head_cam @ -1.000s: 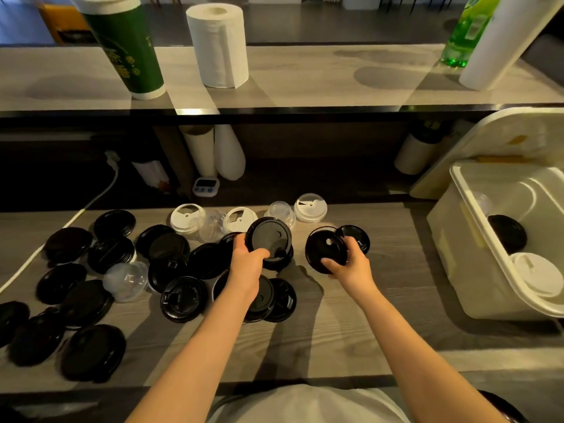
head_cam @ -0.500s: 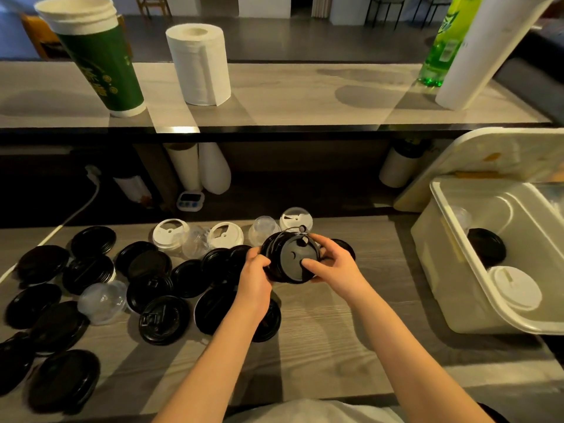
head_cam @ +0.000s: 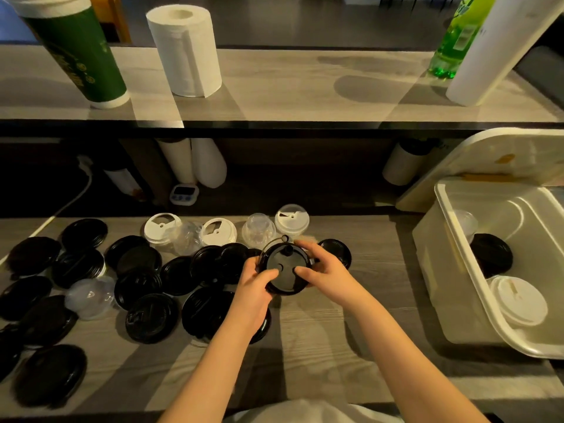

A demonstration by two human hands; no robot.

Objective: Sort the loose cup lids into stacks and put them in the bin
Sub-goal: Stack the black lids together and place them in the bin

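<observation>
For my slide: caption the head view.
Left hand and right hand hold black lids beside loose lids, bin at right.

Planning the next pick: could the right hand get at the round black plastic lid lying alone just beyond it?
Probably yes, once freed: the right hand and left hand grip the stack of black lids, but the lone round black plastic lid lies uncovered beside it.

Lids (head_cam: 146,317) left of bin (head_cam: 457,300)
</observation>
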